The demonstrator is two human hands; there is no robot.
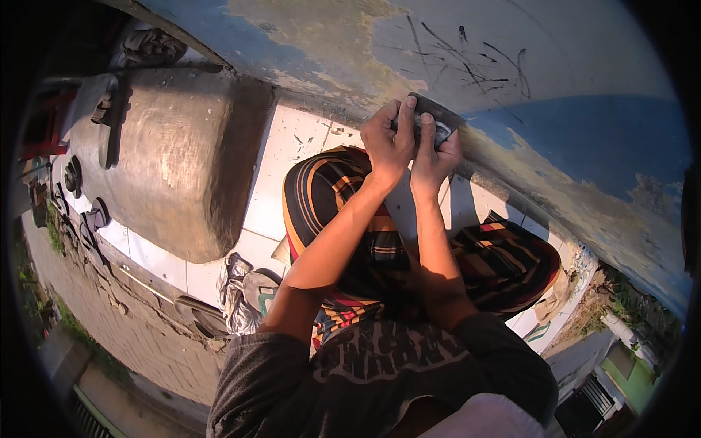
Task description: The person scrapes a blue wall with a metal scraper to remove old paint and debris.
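Right hand [437, 157] grips grey object [442, 131], mostly hidden; left hand [387, 142] curled, hold unclear

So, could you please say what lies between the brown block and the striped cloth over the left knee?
In the head view, white floor tiles lie between the brown block and the striped cloth.

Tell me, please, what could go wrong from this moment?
Scraping: the left hand and right hand are close to the worn wall, so a slip might graze the fingers.
Dropping: the pale grey thing by the right hand is mostly hidden, and its grip is hard to judge; it could fall toward the white tiles.
Dirt: the wall's paint is patchy, so loose bits may drop onto the striped cloth.
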